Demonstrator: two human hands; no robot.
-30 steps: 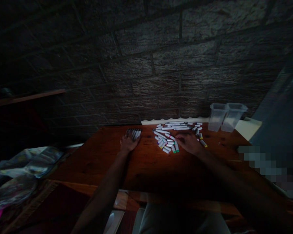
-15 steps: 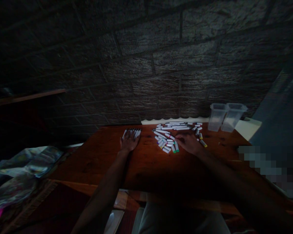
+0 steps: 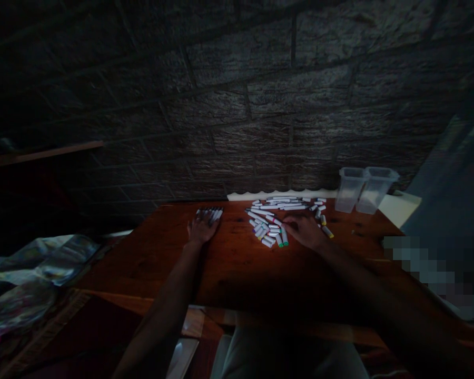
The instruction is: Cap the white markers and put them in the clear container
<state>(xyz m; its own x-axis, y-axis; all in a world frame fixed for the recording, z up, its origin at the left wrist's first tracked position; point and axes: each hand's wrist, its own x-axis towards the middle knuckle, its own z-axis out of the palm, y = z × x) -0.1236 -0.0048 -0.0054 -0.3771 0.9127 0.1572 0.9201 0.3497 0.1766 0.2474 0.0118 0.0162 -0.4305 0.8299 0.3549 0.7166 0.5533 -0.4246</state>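
My left hand (image 3: 201, 229) lies flat with its fingers spread over a row of white markers with dark ends (image 3: 218, 213), standing side by side on the left of the table. To the right, my right hand (image 3: 306, 230) has curled fingers, with thumb and forefinger pinched at the near end of a white marker with a pinkish-red band (image 3: 274, 220). Under and around it lies a loose heap of short white markers (image 3: 261, 229), some with green ends (image 3: 285, 241). Long thin white pens with dark tips (image 3: 288, 203) lie behind the heap. The dim light hides the fingertips' exact contact.
Two clear plastic containers (image 3: 349, 190) stand at the table's back right. Yellow-ended markers (image 3: 327, 231) lie beyond my right hand. A white wavy-edged strip (image 3: 253, 196) runs along the stone wall (image 3: 237, 131). Crumpled plastic bags (image 3: 51, 260) lie left of the wooden table (image 3: 142, 258).
My left hand has shifted slightly to the left, and the row of markers beneath it has moved left with it. My right hand and the heap look nearly the same.
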